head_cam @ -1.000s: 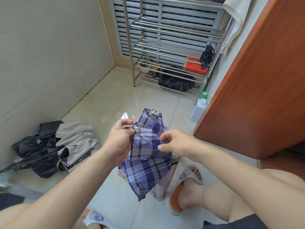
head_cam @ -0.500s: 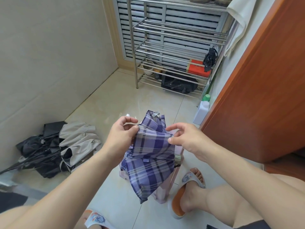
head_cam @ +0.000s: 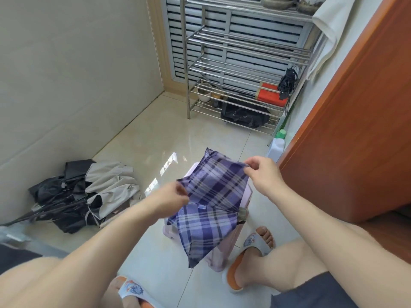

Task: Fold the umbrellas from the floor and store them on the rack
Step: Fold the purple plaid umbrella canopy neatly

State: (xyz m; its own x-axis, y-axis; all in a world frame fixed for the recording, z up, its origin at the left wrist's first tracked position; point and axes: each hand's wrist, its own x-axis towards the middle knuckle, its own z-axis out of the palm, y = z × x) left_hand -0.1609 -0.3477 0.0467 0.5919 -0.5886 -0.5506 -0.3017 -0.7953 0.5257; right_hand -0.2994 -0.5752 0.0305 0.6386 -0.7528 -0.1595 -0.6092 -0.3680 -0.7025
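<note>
Plaid umbrella: the purple plaid umbrella [head_cam: 209,210] hung in the air between your two hands, over a pale pink stool [head_cam: 226,247]; its canopy was spread in a slack panel from one hand to the other, and a lower point of cloth dropped past the stool's front.
Left hand: your left hand [head_cam: 171,198] pinched the umbrella's near left edge, fingers curled on the cloth; the hand was blurred, so you could not tell which fingers held.
Right hand: your right hand [head_cam: 264,174] pinched the umbrella's far right corner between thumb and fingertips, higher than the left hand and farther from you.
Hands and umbrella: the cloth ran up from the left hand to the right hand, and most of the canopy hung below both.
Other umbrellas: a black umbrella [head_cam: 55,196] and a beige umbrella [head_cam: 111,185] lay in a loose heap on the floor [head_cam: 155,138], well to the left of the plaid umbrella, against the wall.
Rack: the steel rack [head_cam: 244,54] stood well beyond the plaid umbrella, at the far wall; a small folded black umbrella [head_cam: 288,82] hung at its right side, with a red box [head_cam: 270,97] on a shelf beside it.
Feet: your sandalled feet [head_cam: 251,261] rested on the floor on either side of the stool.
</note>
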